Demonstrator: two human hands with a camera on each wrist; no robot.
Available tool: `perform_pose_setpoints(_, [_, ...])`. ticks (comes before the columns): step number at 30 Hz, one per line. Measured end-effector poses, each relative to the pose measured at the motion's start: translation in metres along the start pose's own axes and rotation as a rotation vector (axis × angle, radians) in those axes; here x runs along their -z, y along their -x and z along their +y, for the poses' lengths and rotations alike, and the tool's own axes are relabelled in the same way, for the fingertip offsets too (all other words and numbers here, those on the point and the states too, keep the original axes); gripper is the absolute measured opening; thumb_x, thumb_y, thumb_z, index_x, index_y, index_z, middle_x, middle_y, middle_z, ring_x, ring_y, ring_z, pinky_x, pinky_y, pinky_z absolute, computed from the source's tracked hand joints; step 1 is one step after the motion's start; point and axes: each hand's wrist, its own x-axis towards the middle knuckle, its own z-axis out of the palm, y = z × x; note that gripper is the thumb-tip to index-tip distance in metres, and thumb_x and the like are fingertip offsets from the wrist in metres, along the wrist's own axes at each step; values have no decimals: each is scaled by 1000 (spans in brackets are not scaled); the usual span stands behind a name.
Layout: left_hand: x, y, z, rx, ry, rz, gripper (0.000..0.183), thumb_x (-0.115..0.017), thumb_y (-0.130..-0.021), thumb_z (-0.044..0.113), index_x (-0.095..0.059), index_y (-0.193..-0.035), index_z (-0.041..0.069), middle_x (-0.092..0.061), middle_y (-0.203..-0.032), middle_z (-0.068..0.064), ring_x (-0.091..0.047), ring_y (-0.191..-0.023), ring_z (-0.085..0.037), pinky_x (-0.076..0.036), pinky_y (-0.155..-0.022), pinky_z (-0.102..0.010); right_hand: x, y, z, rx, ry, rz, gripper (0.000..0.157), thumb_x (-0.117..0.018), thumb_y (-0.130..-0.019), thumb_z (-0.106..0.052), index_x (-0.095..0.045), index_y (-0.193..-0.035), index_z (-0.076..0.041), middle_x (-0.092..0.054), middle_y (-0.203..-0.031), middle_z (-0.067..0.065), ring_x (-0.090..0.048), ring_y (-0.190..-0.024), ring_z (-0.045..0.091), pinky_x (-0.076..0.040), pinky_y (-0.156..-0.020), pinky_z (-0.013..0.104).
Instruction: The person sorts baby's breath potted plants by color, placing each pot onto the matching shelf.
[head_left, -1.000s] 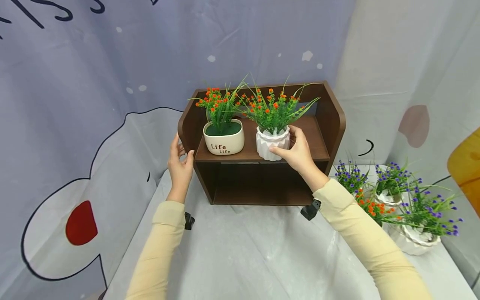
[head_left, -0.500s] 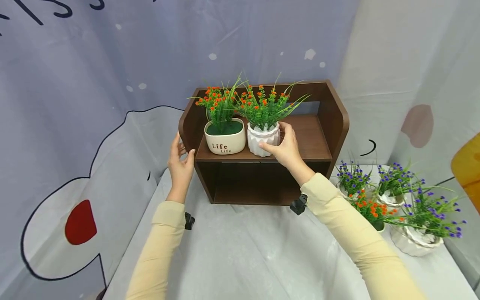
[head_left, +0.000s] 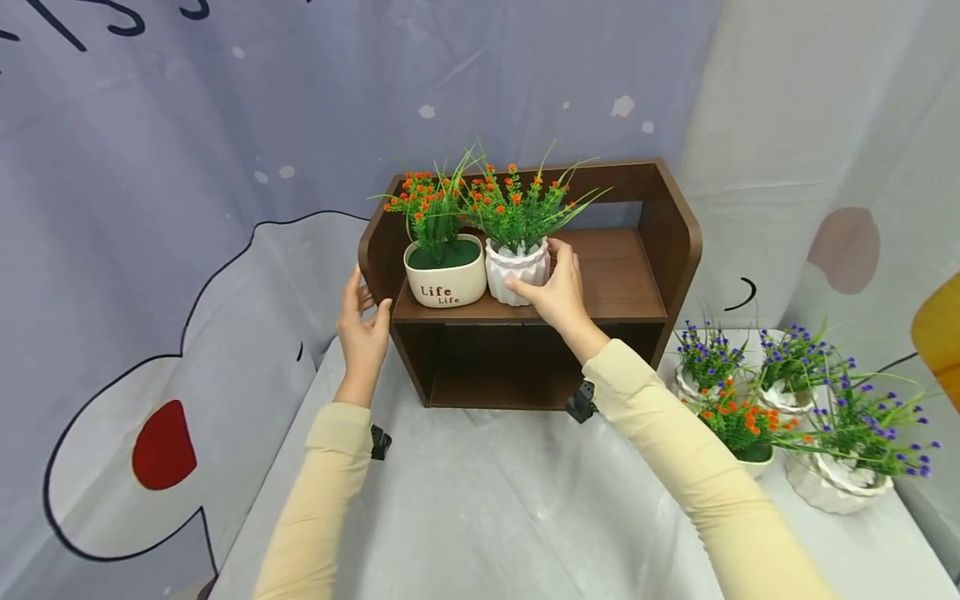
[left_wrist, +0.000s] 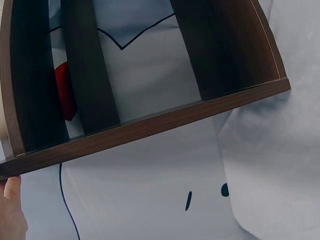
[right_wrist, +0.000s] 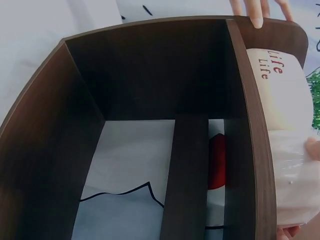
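Observation:
A brown wooden two-tier shelf (head_left: pixel 611 279) stands against the curtain. On its upper board is a cream oval planter (head_left: pixel 468 283) lettered "Life", with green grass and orange flowers. Beside it, a white ridged pot (head_left: pixel 501 279) with similar flowers is held by my right hand (head_left: pixel 558 292), thumb in front and fingers round the right side. The two pots are side by side; in the right wrist view the white pot (right_wrist: pixel 295 180) meets the cream planter (right_wrist: pixel 280 100). My left hand (head_left: pixel 362 337) holds the shelf's left side panel, thumb at the front edge, fingers outside.
Several more potted plants stand on the table at the right: a large white pot (head_left: pixel 832 492) and smaller ones with purple flowers (head_left: pixel 708 354), plus an orange-flowered pot (head_left: pixel 753 461). A grey-white cloth (head_left: pixel 480 500) covers the table. Patterned curtains (head_left: pixel 300 100) hang behind.
My right hand has slid the white pot leftward along the upper board, from a gap away to right beside the cream planter. The planter has shifted slightly left. My left hand stays put.

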Motion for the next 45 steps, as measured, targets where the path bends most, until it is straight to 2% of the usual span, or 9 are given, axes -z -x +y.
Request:
perform_pose_setpoints(5, [-1, 3, -2, -9, 11, 4, 59, -62, -88, -3, -40, -142, 6, -60, -113, -26, -61, -101, -38, -54, -81, -52, -2, 1, 3, -4, 5, 3, 84, -82, -74, -22, -33, -138, 0, -39, -135, 21, -38, -125, 32, -35, -105, 46])
perform_pose_setpoints(12, [1, 5, -4, -4, 12, 5, 59, -63, -88, -2, -40, -142, 6, -59, -114, -27, -61, -102, -38, -54, -82, -52, 0, 12, 5, 42, 37, 16, 88, -85, -71, -23, -34, -140, -2, -36, -138, 20, -33, -128, 33, -32, -107, 46])
perform_pose_setpoints(20, [1, 3, -3, -6, 18, 7, 59, -63, -88, -2, -40, -142, 7, -59, -114, -26, -61, -102, -35, -53, -83, -51, 8, 32, 3, 172, -78, 77, 85, -84, -71, -14, -36, -137, 5, -38, -136, 23, -39, -124, 40, -37, -106, 46])
perform_pose_setpoints(27, [0, 4, -3, 1, 19, 21, 60, -63, -88, -3, -39, -143, 6, -60, -113, -26, -61, -101, -35, -53, -83, -52, 17, 60, 11, 210, -128, 112, 75, -80, -75, -11, -39, -137, 1, -42, -137, 19, -39, -129, 30, -36, -108, 41])
perform_pose_setpoints(36, [-1, 0, -3, 1, 17, 23, 59, -62, -89, -1, -40, -143, 9, -60, -114, -25, -60, -103, -34, -53, -85, -51, 34, 98, 30, 240, -177, 218, 65, -78, -75, -1, -46, -130, 8, -48, -131, 20, -44, -125, 28, -38, -107, 42])
perform_pose_setpoints(41, [-2, 0, -2, -9, 19, 23, 59, -62, -89, -1, -41, -142, 9, -60, -114, -24, -61, -102, -34, -53, -84, -52, 40, 119, 38, 232, -207, 241, 61, -74, -74, 9, -46, -128, 11, -48, -129, 23, -45, -123, 21, -39, -106, 29])
perform_pose_setpoints(45, [-3, 0, -1, -7, 16, 22, 59, -62, -89, -2, -40, -143, 8, -60, -114, -24, -61, -102, -34, -53, -84, -51, 46, 137, 35, 267, -227, 271, 57, -71, -72, 17, -45, -123, 19, -48, -124, 33, -46, -118, 25, -40, -102, 24])
